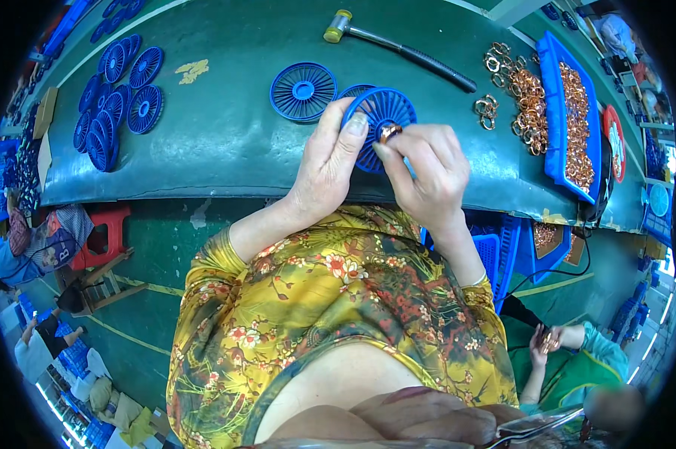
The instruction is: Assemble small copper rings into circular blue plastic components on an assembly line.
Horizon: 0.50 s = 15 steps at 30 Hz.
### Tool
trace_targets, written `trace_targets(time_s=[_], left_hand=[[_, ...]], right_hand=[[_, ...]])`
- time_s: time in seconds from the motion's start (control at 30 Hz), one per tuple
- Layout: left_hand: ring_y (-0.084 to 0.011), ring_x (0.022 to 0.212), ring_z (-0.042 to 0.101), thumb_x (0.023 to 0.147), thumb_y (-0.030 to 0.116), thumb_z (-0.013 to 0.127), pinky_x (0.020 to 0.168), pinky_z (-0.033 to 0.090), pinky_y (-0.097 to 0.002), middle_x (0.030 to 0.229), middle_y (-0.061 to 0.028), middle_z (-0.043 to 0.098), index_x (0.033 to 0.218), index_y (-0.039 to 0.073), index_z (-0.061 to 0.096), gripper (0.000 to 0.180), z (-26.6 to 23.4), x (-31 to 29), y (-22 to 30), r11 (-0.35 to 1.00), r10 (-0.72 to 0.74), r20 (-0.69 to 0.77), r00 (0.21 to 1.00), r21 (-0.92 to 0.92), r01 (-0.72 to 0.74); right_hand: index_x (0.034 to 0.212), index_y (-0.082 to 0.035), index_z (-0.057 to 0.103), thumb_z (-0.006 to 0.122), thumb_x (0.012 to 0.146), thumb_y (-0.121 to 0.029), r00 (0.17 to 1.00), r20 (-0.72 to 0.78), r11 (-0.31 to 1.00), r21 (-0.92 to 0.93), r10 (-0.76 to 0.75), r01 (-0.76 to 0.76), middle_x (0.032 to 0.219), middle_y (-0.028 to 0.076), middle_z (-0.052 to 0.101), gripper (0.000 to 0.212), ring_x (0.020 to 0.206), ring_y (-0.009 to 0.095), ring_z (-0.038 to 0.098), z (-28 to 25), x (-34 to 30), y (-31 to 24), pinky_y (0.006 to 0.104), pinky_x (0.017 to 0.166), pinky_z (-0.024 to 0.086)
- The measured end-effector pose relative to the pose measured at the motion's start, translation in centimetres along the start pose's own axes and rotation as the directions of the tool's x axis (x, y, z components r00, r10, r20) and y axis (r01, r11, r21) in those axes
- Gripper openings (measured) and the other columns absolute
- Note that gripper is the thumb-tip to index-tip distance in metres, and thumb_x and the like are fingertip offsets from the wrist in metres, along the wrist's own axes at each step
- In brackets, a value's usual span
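My left hand [327, 161] grips a round blue plastic spoked wheel [401, 106] by its left rim, with the thumb over the front face. The wheel is tilted up above the near edge of the table. In a pinch between thumb and fingers, my right hand [431, 168] holds a copper-coloured ring [389, 133] against the wheel's hub. Whether the ring sits around the hub or only touches it, I cannot tell. Just beyond my hands another blue wheel [303, 90] lies flat, and a further one is partly hidden behind the held wheel.
A mallet [398, 49] with yellow faces lies at the back. Blue wheels [144, 109] are heaped at the left. At the right, copper rings [531, 112] lie loose beside a blue tray [553, 142] full of them. A co-worker's hands [545, 344] show at the lower right.
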State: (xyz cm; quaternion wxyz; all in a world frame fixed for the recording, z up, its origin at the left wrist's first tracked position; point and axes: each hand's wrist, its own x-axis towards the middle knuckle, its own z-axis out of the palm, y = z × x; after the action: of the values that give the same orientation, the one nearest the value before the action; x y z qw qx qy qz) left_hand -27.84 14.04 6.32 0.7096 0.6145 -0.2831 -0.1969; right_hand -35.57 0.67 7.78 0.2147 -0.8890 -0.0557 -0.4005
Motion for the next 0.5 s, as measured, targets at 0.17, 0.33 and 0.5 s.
trace_targets(time_s=[0.17, 0.33, 0.5], left_hand=[[-0.0189, 0.082, 0.060, 0.097, 0.017, 0.046, 0.072, 0.048, -0.0325, 0.091, -0.0136, 0.062, 0.119, 0.000, 0.043, 0.028, -0.4, -0.4, -0.7, 0.964, 0.129, -0.015, 0.992, 0.236, -0.121], [-0.0178, 0.086, 0.060, 0.097, 0.015, 0.046, 0.076, 0.048, -0.0327, 0.095, -0.0133, 0.061, 0.119, -0.001, 0.043, 0.028, -0.7, -0.1, -0.2, 0.983, 0.005, -0.004, 1.000, 0.185, -0.004], [-0.0092, 0.098, 0.051, 0.097, 0.022, 0.050, 0.086, 0.044, -0.0268, 0.108, -0.0047, 0.057, 0.121, -0.001, 0.049, 0.032, -2.8, 0.0, 0.0, 0.905, -0.260, 0.279, 0.924, -0.265, 0.334]], right_hand=[[0.079, -0.006, 0.058, 0.069, 0.073, -0.007, 0.994, 0.079, 0.996, -0.050, 0.081, -0.077, 0.077, 0.007, 0.055, 0.013, 0.068, 0.026, 0.052, 1.0, 0.2, -0.2, 0.0372, 0.060, 0.043], [0.088, -0.006, 0.061, 0.073, 0.072, -0.013, 0.990, -0.019, 0.987, -0.078, 0.141, -0.142, 0.088, 0.006, 0.061, 0.021, 0.088, 0.026, 0.057, 1.3, -0.2, -0.4, 0.0400, 0.079, 0.043], [0.098, -0.015, 0.071, 0.076, 0.071, -0.026, 0.977, 0.210, 0.999, -0.016, 0.044, -0.041, 0.110, -0.002, 0.067, 0.030, 0.118, 0.022, 0.052, -0.9, -0.5, -0.1, 0.0476, 0.106, 0.027]])
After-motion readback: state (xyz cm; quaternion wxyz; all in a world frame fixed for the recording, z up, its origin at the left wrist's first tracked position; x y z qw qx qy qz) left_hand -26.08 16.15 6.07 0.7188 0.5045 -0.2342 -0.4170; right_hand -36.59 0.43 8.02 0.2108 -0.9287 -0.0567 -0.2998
